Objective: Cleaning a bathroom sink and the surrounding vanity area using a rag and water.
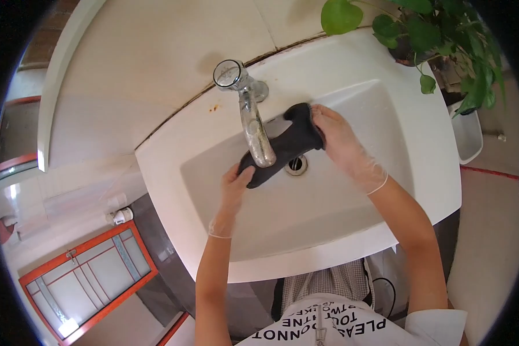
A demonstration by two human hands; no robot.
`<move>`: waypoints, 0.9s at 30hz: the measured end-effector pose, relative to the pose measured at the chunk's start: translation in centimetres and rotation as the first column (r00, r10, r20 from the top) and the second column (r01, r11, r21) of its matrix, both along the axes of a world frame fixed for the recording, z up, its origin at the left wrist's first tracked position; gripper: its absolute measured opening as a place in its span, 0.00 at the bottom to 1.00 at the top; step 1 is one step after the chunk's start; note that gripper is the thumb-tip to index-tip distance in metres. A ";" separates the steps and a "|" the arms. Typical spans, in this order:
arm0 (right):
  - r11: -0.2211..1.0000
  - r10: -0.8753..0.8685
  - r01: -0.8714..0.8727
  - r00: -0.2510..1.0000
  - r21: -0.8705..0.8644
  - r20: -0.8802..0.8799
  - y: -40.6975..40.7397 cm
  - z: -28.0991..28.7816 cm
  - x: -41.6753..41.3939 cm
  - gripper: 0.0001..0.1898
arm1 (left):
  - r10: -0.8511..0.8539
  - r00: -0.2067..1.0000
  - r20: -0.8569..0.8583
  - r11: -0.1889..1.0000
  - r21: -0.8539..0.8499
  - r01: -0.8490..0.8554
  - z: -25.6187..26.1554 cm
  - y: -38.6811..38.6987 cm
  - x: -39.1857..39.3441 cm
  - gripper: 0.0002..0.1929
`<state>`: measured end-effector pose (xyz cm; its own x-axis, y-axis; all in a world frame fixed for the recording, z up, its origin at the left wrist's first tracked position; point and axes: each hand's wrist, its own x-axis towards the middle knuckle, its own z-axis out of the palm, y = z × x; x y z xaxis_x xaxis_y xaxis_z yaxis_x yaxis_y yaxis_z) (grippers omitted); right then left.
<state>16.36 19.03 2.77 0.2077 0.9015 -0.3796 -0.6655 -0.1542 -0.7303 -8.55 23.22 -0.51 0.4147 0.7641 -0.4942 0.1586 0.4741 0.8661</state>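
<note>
A dark grey cloth item, perhaps a sock, is stretched between my hands over a white ceramic washbasin. My left hand, in a clear thin glove, pinches its lower left end. Gloved the same way, my right hand grips the wider upper right end. The spout of a chrome tap passes above the cloth and hides part of it. Just below the cloth shows the drain hole. No water is seen running from the spout.
A potted plant with trailing green leaves stands at the basin's back right corner. Beyond the right rim is a small white container. The tiled wall runs behind the tap. An orange-framed glass door is at lower left.
</note>
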 end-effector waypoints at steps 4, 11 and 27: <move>0.995 -0.033 0.038 0.998 -0.089 0.049 -0.7 -0.9 1.4 0.14 | 0.098 0.981 -0.167 0.975 0.212 -0.061 0.7 0.4 -0.8 0.17; 0.932 0.302 -0.327 0.470 -0.154 0.830 -2.5 -0.7 0.3 0.36 | 0.191 0.981 -0.015 0.937 0.301 -0.178 5.1 0.4 0.8 0.17; 0.937 0.228 -0.066 0.860 -0.343 0.457 -2.2 -3.4 1.9 0.13 | -0.083 0.978 -0.191 0.919 0.366 0.149 1.6 1.6 0.5 0.16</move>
<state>18.24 16.79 -0.59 0.3112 0.7913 -0.5264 -0.1925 -0.4899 -0.8503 -8.00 24.79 1.06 0.4482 0.8583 -0.2498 0.3514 0.0877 0.9321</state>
